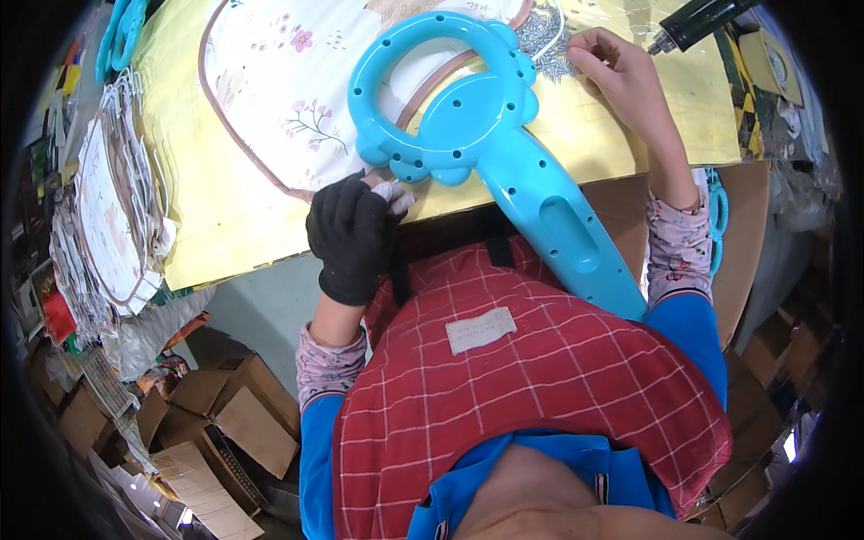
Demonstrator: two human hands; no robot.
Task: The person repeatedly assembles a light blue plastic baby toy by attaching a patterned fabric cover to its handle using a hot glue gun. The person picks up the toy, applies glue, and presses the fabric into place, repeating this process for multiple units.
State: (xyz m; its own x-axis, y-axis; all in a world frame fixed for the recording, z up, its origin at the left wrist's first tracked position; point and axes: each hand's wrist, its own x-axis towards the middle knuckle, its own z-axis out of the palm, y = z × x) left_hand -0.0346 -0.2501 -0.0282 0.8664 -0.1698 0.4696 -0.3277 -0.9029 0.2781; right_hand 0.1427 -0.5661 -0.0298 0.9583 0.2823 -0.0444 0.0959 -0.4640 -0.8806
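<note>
A turquoise plastic frame part (461, 112) with a round opening, scalloped bumps and a long leg lies across the table edge, its leg reaching down over my apron. Several dark screw holes dot its surface. My left hand (346, 236), in a black glove with pale wrapping at a fingertip, is closed at the part's lower left rim. My right hand (623, 79) is bare, thumb and index finger brought together beside a heap of small silver screws (543, 38). Whether a screw is between those fingertips is too small to tell.
Under the part lies a white flower-printed panel (261, 108) with brown edging on the yellow tabletop (211, 243). A black power screwdriver (706, 25) hangs at the upper right. More printed panels (112, 198) are stacked at left; cardboard boxes (216, 405) stand below them.
</note>
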